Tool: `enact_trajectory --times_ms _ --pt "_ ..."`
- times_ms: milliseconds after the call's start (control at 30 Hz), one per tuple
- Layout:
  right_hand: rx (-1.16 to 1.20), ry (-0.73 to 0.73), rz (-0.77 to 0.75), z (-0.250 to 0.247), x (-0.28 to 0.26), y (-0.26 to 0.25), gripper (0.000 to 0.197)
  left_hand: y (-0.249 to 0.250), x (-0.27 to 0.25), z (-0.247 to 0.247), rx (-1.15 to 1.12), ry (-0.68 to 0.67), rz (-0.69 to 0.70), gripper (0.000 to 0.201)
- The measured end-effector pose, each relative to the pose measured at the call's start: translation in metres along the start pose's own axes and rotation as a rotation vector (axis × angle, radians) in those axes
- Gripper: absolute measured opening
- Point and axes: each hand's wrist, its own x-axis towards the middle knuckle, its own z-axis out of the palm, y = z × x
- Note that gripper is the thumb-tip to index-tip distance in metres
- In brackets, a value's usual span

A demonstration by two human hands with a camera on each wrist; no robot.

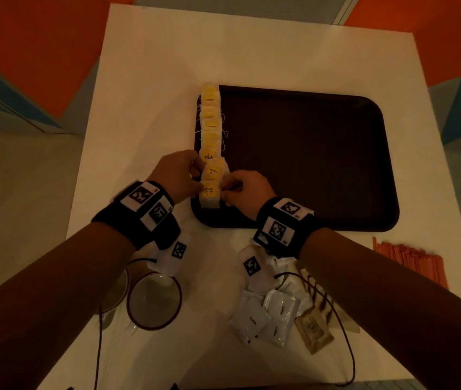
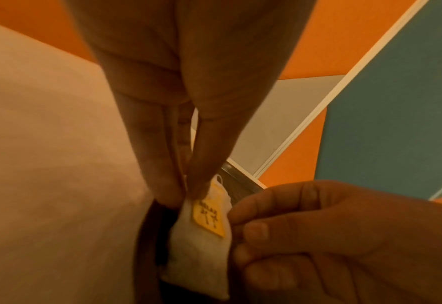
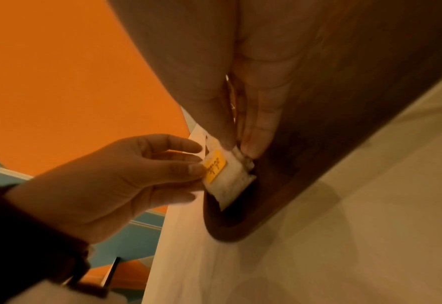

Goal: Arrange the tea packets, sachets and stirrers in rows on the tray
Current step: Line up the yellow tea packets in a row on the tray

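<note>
A column of tea packets (image 1: pixel 210 128) with yellow tags runs along the left edge of the dark brown tray (image 1: pixel 308 164). The nearest tea packet (image 1: pixel 209 194), (image 2: pixel 201 246), (image 3: pixel 230 181), tagged "RELAX", lies at the tray's near-left corner. My left hand (image 1: pixel 197 175), (image 2: pixel 184 193) pinches its upper left edge between thumb and fingers. My right hand (image 1: pixel 227 190), (image 3: pixel 238 148) pinches its right edge. White sachets (image 1: pixel 265 313) and a brown sachet (image 1: pixel 313 330) lie on the table near me. Orange stirrers (image 1: pixel 409 260) lie off the tray at the right.
The tray sits on a white table (image 1: pixel 251 57). A round glass container (image 1: pixel 153 299) stands at the near left under my left forearm. Thin cables (image 1: pixel 344 327) trail from my wristbands over the sachets. Orange and blue floor panels surround the table.
</note>
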Motion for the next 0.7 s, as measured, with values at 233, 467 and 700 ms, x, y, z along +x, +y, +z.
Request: enact_trajectory --times_ms 233,467,700 --pt "-0.023 -0.045 -0.087 -0.004 0.0 -0.006 0.04 -0.005 0.006 -0.014 -0.11 0.027 -0.051 0.029" --pt "0.087 -0.084 -0.041 0.001 -0.004 -0.006 0.046 -0.005 0.004 -0.012 -0.017 -0.002 -0.067 0.031" --pt "0.11 -0.005 0.045 -0.002 -0.002 0.003 0.035 -0.006 0.003 -0.009 -0.107 -0.056 -0.083 0.024"
